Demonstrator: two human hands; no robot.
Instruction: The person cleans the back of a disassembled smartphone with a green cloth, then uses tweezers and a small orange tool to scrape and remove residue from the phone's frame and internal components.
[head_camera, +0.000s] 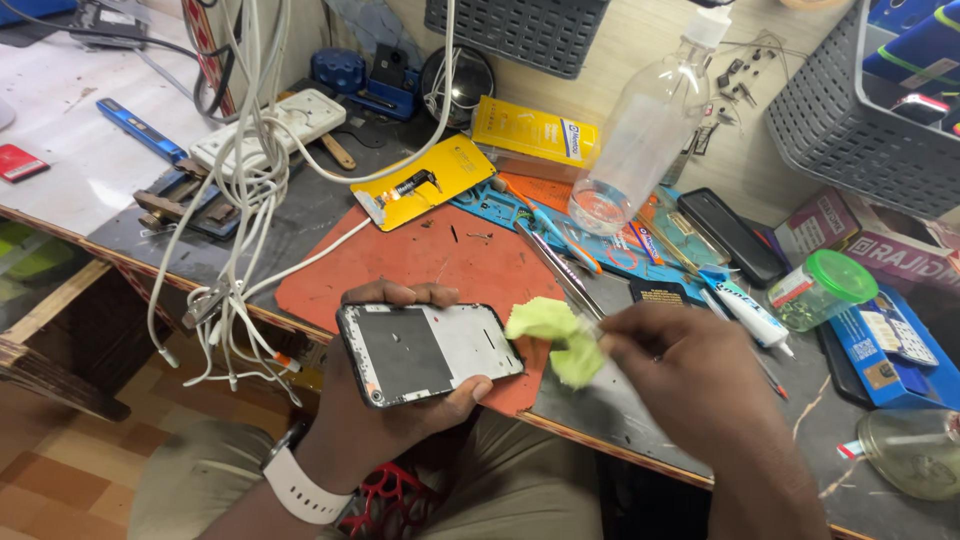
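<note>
The phone frame (430, 352) lies left of the cloth (557, 335), above the mat (440, 255).

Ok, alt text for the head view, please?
Left hand holds an opened phone frame over a red mat; right hand pinches a yellow-green cloth at its edge. Cables, bottle and tools clutter the bench.
</note>
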